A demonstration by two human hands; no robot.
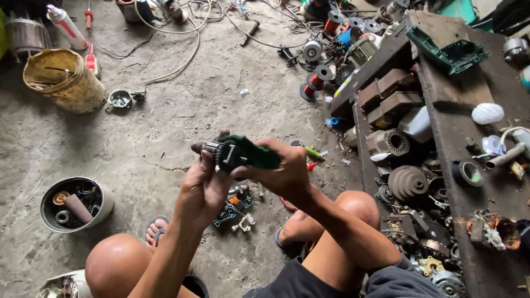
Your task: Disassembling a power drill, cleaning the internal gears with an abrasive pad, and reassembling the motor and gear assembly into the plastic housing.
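Both hands hold one small green power-tool body (251, 153) up over the concrete floor, between my knees. My right hand (284, 168) wraps the green housing from the right, thumb on its end. My left hand (205, 185) grips the other end, where a dark metal motor part with a fan and shaft (212, 149) sticks out to the left. Below the hands, small loose parts and wires (234, 209) lie on the floor by my sandalled feet.
A grey tub of metal parts (77, 203) stands at the left. A yellow bucket (65, 78) sits far left. Copper wire spools (317, 80) and cables lie ahead. A low dark bench (458, 138) on the right carries motors, pulleys and a green case.
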